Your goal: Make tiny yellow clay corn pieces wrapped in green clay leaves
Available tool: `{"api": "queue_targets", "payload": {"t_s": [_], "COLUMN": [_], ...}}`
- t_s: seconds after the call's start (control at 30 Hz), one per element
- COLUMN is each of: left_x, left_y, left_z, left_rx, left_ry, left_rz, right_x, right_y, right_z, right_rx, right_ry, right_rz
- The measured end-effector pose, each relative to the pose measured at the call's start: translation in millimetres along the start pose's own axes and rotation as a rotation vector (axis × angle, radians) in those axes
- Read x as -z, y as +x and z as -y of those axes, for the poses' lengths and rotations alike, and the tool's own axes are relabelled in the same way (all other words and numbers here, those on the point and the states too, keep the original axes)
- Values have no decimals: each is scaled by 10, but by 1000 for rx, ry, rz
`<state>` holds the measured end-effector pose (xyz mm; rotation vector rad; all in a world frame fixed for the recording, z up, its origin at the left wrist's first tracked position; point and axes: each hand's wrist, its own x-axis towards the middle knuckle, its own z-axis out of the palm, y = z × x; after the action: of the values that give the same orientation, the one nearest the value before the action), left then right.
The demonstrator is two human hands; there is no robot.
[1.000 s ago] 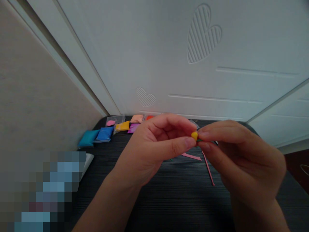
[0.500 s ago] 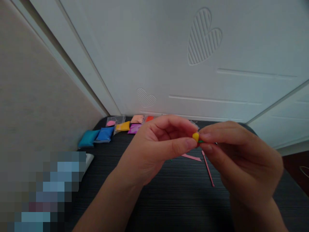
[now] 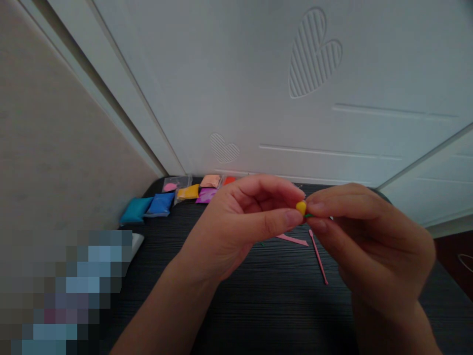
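Between thumb and fingers my left hand (image 3: 244, 222) pinches a small yellow clay piece (image 3: 301, 208), held above the dark table. My right hand (image 3: 373, 241) meets it from the right, its thumb and forefinger closed on a thin green clay strip (image 3: 309, 215) that touches the underside of the yellow piece. Below the hands, a pink modelling stick (image 3: 318, 257) lies on the table, and a flat pink tool (image 3: 293, 240) is partly covered by my left hand.
Packets of coloured clay line the table's back left: teal (image 3: 135, 211), blue (image 3: 160, 204), yellow (image 3: 188, 192), peach (image 3: 211, 181) and purple (image 3: 205, 195). A white panel (image 3: 236, 88) with embossed hearts rises behind the dark table (image 3: 251, 315). A blurred-out area covers the lower left.
Both hands keep their pinch at nearly the same place. The yellow piece has shifted very slightly right and up, and the green strip appears a little tilted.
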<state>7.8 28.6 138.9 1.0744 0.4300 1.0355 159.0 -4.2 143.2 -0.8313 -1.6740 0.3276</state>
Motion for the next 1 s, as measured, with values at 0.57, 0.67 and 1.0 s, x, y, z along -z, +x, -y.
{"api": "queue_targets", "payload": {"t_s": [0.57,0.67,1.0], "left_x": [-20,-24,-25], "left_y": [-1,-3,0], "left_z": [-3,0,36], "left_rx": [-15,-25,-65], "left_ry": [12,14,22], "left_rz": [-2,-3,-16], "right_x": [-74,-83,-70], "right_y": [-27,-24,-9], "right_z": [-46,-55,-32], "right_rx": [24,62,107], "right_ry": [26,13,-93], "right_rz": [-134,-150,-128]}}
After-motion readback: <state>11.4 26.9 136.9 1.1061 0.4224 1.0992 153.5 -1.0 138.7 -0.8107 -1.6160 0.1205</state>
